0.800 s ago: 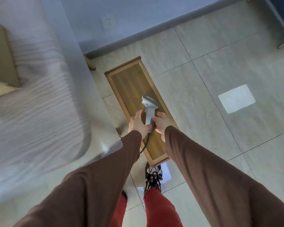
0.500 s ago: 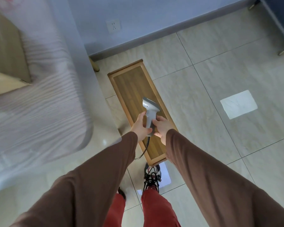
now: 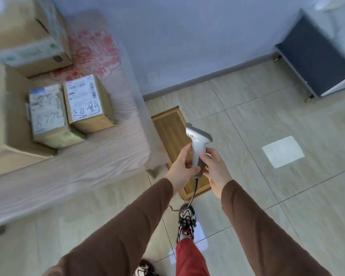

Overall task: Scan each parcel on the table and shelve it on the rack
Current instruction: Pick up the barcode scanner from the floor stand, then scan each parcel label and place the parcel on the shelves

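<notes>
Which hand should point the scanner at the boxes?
Probably the left hand: it wraps the scanner handle and is nearer the labelled parcels on the table. The right hand only pinches the handle from the far side.

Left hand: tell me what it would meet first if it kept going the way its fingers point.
The left hand grips the scanner, fingers pointing up-frame. Beyond them probably the low wooden bench, then the wall; depth is unclear.

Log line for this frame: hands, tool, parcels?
left hand + right hand: gripping barcode scanner | parcels: on table, unscanned | phase: pre-scan
</notes>
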Available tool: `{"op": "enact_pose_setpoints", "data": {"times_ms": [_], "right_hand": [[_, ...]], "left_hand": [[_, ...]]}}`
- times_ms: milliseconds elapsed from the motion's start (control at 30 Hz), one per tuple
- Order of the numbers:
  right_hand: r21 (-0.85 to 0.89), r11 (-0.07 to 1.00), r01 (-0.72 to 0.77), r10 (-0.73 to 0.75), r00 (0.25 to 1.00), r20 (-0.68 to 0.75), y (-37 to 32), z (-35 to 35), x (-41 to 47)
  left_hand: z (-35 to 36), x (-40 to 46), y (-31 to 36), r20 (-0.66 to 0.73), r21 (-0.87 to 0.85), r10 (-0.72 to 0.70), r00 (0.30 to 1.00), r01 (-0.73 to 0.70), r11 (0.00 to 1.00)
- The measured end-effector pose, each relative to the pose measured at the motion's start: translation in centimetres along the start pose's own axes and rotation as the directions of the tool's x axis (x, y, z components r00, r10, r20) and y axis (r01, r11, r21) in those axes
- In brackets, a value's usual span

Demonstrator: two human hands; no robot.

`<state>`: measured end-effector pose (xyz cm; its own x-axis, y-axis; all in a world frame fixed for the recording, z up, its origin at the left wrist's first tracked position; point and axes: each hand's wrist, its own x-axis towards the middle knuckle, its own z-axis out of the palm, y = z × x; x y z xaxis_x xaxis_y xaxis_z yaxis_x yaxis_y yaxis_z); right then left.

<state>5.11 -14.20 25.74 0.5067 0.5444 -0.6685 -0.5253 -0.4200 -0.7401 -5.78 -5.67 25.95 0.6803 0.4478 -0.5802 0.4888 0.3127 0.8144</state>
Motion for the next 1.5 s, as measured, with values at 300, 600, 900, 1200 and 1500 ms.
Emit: {"op": "enact_pose_setpoints", "data": {"times_ms": [300,600,900,1200,1500], "right_hand": [[0.098,0.981,0.167,-0.183,0.967,0.176,-6.7,10.0,-14.9],[0.232,0.972,0.026,-0.099,0.946,0.307,-10.8,21.0,-20.3],[0.195,0.975,0.109,-0.133,0.984,0.117,-13.0,24.7,-11.5],[-0.035,0.996,0.077,-0.076,0.996,0.041,-14.6,26.1,-3.4],[-0.127,0.990,0.057,-0.045,0.995,0.094,-14.3,27.5,0.7]], "left_hand": [[-7.7,-15.7,6.9,0.008,-0.095,0.191,0.981,-0.190,0.977],[-16.2,-23.4,9.3,-0.176,-0.128,0.280,0.944,-0.304,0.944],[-22.7,-17.5,10.1,-0.637,0.206,0.188,0.747,-0.070,0.976],[-26.4,-9.5,11.9,-0.679,0.586,0.221,0.700,0.336,0.737],[-26.7,-6.4,10.5,-0.694,0.546,0.170,0.699,0.358,0.757]]}}
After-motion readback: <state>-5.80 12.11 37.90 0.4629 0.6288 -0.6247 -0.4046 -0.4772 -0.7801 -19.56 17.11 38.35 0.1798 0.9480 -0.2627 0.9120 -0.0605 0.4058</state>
